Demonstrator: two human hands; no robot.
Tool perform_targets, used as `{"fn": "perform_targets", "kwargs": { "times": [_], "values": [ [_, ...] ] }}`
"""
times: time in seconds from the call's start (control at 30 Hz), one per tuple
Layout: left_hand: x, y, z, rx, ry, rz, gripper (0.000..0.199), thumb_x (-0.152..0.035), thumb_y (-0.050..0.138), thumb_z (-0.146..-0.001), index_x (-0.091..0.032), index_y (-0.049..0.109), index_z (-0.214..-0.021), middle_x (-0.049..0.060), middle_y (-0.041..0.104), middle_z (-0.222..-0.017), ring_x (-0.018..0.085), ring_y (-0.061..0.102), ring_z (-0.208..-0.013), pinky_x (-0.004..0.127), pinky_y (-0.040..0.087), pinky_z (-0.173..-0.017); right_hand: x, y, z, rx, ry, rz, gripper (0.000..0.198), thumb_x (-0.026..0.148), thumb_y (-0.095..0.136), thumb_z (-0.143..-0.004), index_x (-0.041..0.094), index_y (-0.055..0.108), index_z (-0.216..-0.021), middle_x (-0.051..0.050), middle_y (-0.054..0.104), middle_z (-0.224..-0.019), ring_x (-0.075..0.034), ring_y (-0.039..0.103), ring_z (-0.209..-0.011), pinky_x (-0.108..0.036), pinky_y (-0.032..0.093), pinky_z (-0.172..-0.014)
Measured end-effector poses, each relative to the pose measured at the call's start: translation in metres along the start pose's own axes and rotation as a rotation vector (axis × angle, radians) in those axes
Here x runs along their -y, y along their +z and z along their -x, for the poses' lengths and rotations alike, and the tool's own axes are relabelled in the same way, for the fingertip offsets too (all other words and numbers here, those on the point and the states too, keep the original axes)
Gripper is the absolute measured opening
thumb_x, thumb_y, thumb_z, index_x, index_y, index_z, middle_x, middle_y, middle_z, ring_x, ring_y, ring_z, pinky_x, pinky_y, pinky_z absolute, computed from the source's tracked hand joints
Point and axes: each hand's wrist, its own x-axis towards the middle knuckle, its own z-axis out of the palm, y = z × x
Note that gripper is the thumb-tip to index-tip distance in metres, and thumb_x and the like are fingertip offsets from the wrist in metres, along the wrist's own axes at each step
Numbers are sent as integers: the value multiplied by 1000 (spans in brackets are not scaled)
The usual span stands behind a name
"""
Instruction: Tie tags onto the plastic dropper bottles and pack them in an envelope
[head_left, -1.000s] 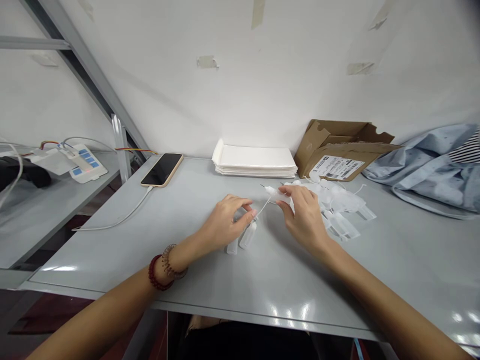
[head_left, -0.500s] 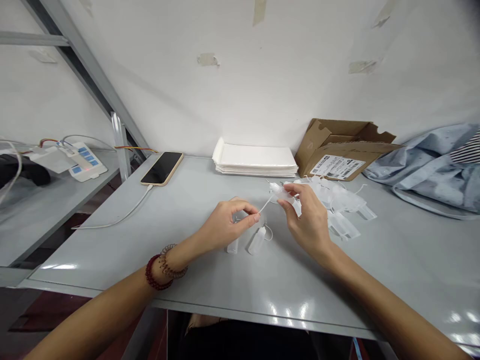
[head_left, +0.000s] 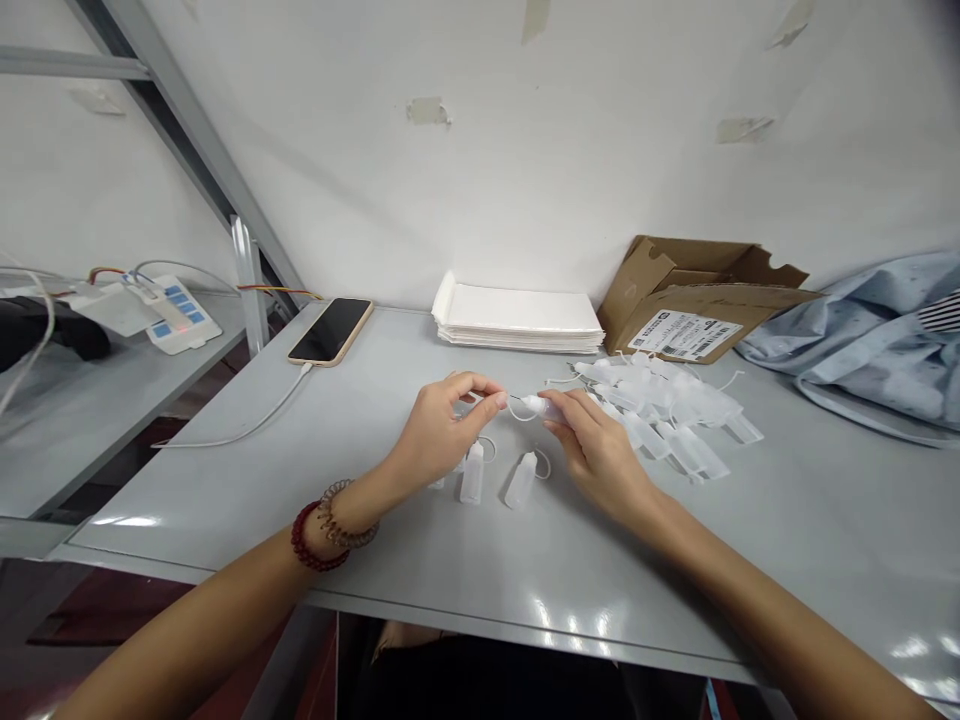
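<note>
My right hand [head_left: 604, 445] grips a small translucent needle-tip squeeze bottle [head_left: 534, 404], its nozzle pointing left; fingers hide most of its body. Close to the metal needle, my left hand [head_left: 442, 425] pinches the end of the bottle's thin white cap strap, which curves between both hands. The small cap itself is hidden in those fingertips. Below the hands, two similar bottles [head_left: 472, 475] [head_left: 520, 482] with looped straps rest on the grey table, and another is partly covered by my left hand. Right of my right hand lies a pile of such bottles [head_left: 667, 400].
A stack of white envelopes [head_left: 521, 318] lies by the wall beside an open cardboard box [head_left: 697, 300]. At left a phone [head_left: 331, 331] is plugged into a white cable [head_left: 255, 425]. Light blue fabric [head_left: 885, 340] is heaped at right. A metal frame post [head_left: 187, 130] rises at left.
My right hand has brought the bottle down and left, turning its nozzle toward my left hand. The left fingertips have moved up to the needle, and the strap now sags in a curve.
</note>
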Motion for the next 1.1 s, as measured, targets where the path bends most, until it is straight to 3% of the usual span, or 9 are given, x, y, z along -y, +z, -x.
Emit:
{"fn": "perform_targets", "kwargs": {
  "times": [0.43,1.1],
  "values": [
    [2,1,1,-5,23,12,13,-28,59,-85,-19,69,-88,2,68,-90,15,61,-85,29,47,-80,2,2,0,-99,-126,10,29,8,41,-90,19,47,-116,-8,59,-91,-18,58,-76,-32,49,-65],
    [-1,-1,1,54,-87,179,18,-32,60,-84,-17,68,-84,3,69,-83,17,62,-83,30,49,-78,4,1,2,-94,-116,14,28,8,42,-90,18,48,-116,-9,60,-92,-19,59,-77,-32,50,-64]
  ]
}}
